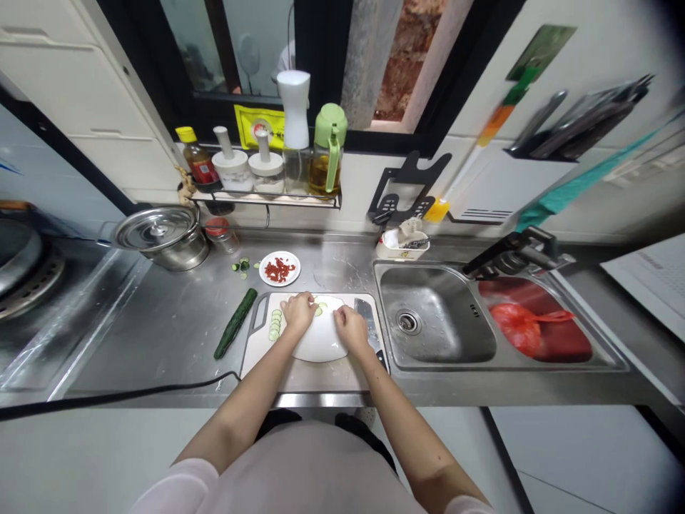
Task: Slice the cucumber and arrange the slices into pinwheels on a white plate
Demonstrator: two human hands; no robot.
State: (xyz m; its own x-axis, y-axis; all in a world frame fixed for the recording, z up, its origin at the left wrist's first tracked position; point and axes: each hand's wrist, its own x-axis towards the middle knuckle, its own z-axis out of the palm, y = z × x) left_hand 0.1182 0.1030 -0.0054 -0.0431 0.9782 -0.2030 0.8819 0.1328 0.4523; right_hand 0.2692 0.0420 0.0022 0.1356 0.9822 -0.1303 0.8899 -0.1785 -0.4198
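Observation:
A white plate [321, 346] rests on the cutting board [300, 378], with a few pale green cucumber slices [322, 307] near its far rim. My left hand [300, 314] is over the plate's left side, fingers bent together close to those slices; what they hold is hidden. At the right rim, my right hand [352, 327] has its fingers pressed together, and anything in them is too small to make out. A row of overlapping cucumber slices [275, 325] lies on the board left of the plate. The knife [370, 325] lies flat along the board's right side, partly behind my right hand.
A whole cucumber [235, 323] lies left of the board. Behind are a small plate of chopped red pieces [280, 269] and cucumber scraps [244, 264]. A lidded steel pot [171, 243] stands back left. The sink [436, 314] borders the board's right. A black cable [133, 392] crosses the front left.

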